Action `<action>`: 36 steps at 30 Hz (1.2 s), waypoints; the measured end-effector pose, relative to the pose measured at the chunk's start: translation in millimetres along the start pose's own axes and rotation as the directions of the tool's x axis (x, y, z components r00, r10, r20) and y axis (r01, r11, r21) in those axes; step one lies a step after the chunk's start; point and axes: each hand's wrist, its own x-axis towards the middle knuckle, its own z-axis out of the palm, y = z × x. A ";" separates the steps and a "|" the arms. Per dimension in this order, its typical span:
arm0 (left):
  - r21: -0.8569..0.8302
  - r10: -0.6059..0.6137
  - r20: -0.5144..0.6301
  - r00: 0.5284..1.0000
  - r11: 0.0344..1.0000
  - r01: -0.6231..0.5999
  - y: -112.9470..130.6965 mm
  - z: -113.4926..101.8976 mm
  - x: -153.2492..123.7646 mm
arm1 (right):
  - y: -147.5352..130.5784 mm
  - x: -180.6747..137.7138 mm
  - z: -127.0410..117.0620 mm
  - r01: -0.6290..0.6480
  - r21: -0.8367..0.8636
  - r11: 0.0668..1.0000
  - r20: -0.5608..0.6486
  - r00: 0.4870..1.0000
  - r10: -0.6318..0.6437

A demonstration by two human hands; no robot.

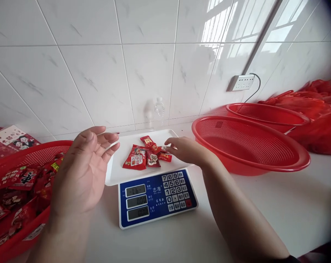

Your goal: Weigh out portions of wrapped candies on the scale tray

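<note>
Several red snack packets [152, 158] lie in a loose pile on the white tray [116, 171] of a scale. My right hand [185, 149] reaches over the tray's right side, fingertips at the edge of the pile. Its visible fingers are apart with nothing seen between them; whether they touch a packet I cannot tell. My left hand [84, 171] is raised left of the tray, palm turned inward, fingers apart and loosely bent around nothing. In front of the tray, the scale's blue panel [158, 204] has number keys and three displays, the lower two reading 0.00.
A red basket [41, 149] full of wrapped snacks stands at left, partly behind my left hand. Two red perforated basins [250, 142] are at right, beside red plastic bags [316, 117]. A clear bottle [159, 106] and a power strip [240, 83] are at the tiled wall.
</note>
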 end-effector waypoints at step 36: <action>0.989 -0.278 0.015 0.960 0.145 0.026 59.5 -143.5 23.9 | -27.6 -30.0 -8.0 0.387 -0.036 0.921 -0.270 0.884 -0.382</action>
